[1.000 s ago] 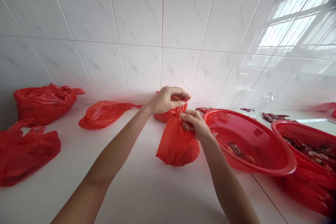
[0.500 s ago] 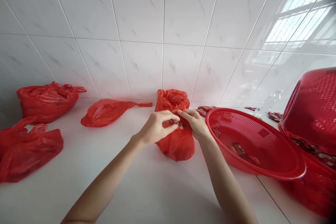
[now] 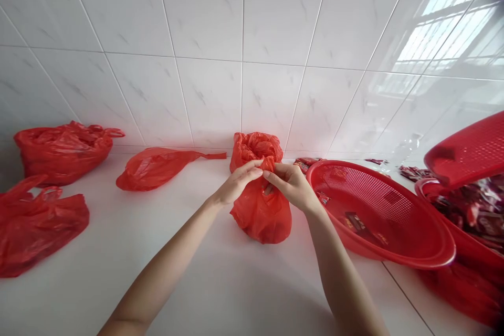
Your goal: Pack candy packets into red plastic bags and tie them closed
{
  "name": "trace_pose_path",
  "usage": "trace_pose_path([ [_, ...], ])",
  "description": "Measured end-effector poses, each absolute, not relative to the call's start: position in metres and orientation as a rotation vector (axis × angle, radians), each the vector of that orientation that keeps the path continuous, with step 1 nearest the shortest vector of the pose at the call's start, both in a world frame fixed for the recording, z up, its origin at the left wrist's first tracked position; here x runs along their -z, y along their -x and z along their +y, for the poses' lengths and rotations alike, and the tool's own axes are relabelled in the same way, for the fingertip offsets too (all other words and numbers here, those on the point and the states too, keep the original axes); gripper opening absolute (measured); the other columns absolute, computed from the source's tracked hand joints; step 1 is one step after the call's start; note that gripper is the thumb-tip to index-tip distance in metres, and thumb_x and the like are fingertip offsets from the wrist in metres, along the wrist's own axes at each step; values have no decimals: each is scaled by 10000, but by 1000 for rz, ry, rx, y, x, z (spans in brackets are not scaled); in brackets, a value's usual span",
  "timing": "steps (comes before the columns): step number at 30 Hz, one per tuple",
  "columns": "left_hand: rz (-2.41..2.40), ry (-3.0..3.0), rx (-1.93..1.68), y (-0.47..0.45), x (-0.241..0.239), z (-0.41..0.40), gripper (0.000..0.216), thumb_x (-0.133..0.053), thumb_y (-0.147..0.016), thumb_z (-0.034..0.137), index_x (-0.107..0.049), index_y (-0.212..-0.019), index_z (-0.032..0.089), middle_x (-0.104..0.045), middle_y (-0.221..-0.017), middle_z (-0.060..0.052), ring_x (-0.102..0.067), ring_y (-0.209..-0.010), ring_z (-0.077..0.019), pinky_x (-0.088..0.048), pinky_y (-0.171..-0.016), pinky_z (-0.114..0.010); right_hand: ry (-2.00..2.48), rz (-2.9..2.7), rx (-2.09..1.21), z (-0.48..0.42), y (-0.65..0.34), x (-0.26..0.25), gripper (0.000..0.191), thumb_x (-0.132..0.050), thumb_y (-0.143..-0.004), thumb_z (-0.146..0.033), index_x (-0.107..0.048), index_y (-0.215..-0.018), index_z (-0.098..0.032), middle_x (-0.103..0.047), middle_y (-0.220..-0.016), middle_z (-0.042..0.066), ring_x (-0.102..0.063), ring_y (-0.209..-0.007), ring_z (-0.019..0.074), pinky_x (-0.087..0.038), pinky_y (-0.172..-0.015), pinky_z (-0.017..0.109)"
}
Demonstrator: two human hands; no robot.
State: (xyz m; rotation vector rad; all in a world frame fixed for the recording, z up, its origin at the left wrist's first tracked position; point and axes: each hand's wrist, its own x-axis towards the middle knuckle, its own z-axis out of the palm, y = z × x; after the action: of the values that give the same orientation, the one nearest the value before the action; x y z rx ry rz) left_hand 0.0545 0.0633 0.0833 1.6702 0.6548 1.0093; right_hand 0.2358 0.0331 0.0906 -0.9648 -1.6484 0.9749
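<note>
A red plastic bag (image 3: 264,220) with a rounded, filled body rests on the white counter in front of me. Its top is gathered into a bunched neck between my two hands. My left hand (image 3: 239,182) presses its fingers together against the left side of that neck. From the other side, my right hand (image 3: 290,182) pinches the neck between thumb and fingers. Directly behind, against the wall, stands another crumpled red bag (image 3: 258,144). The bag's contents are hidden.
To the right sits a red perforated basket (image 3: 378,205) with a few wrapped packets (image 3: 360,224). Beyond it, a tilted red basket (image 3: 468,149) hangs over a container of wrapped packets (image 3: 478,207). More red bags (image 3: 65,152) lie left, one flat bag (image 3: 155,170) among them. A clear bottle (image 3: 407,147) lies back right.
My left hand has moved in and closed against the bag's neck, while my right hand keeps its hold. The far-right red basket has tilted, uncovering the packets beneath.
</note>
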Motion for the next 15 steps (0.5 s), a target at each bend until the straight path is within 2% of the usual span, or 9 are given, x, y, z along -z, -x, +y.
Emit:
trace_pose_path([
  [4, 600, -1562, -914, -56, -78, 66, 350, -491, -953, 480, -707, -1045, 220, -736, -1030, -63, -676, -1032, -220, -513, -957, -379, 1066, -1694, -578, 34, -237, -87, 357, -594, -922, -449, -593, -683, -185, -582, -626, 2, -584, -615, 165, -426, -556, 272],
  [6, 579, -1495, -863, -56, -76, 67, 382, -458, -967, 482, -723, -1011, 210, -743, -999, -73, -680, -1006, -231, -516, -946, -388, 1067, -1723, -503, 35, -237, -85, 346, -556, -948, -430, -624, -717, -182, -607, -647, 7, -587, -654, 169, -448, -605, 280],
  [8, 573, -1417, -819, -57, -75, 69, 388, -470, -958, 475, -739, -953, 196, -746, -953, -82, -680, -971, -245, -520, -922, -392, 1045, -1744, -516, 35, -237, -84, 323, -524, -968, -424, -680, -817, -185, -659, -708, 17, -629, -725, 188, -491, -683, 298],
  [11, 563, -1307, -821, -60, -74, 71, 356, -548, -921, 454, -746, -850, 166, -736, -889, -86, -668, -890, -236, -513, -867, -364, 1028, -1746, -546, 36, -237, -84, 310, -516, -975, -417, -726, -1054, -204, -739, -925, 47, -685, -859, 216, -538, -814, 338],
  [15, 547, -1207, -914, -63, -70, 75, 327, -626, -892, 453, -744, -850, 150, -706, -848, -67, -636, -852, -199, -477, -857, -326, 981, -1792, -570, 36, -237, -85, 326, -550, -960, -334, -686, -1247, -264, -718, -1203, 47, -680, -1082, 235, -530, -971, 384],
])
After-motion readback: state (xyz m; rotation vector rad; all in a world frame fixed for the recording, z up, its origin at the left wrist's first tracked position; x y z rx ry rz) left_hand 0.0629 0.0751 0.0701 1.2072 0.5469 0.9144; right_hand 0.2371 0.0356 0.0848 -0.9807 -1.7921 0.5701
